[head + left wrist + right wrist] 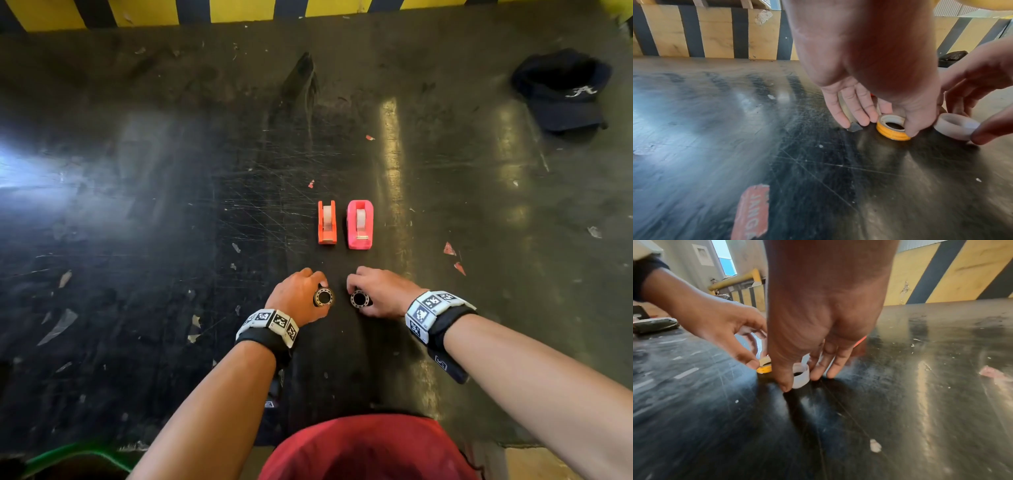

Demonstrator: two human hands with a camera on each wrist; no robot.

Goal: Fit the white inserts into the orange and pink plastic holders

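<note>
Right hand (824, 318) pinching white ring (802, 378) on dark table (900, 402), left hand (719, 321) on yellow-banded ring (764, 368) beside

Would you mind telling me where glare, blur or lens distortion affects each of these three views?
Head view: a bright glare patch washes out the table at left, with streaky reflections at right; edges bow from the wide lens. Left wrist view: the near table and red label are blurred, the left hand looms large. Right wrist view: streaked reflections at right, soft foreground, the white ring fairly sharp.

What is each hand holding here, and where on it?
Left hand pinches the yellow ring by its outer wall; right hand pinches the white ring likewise. Both rings sit on the table.
</note>
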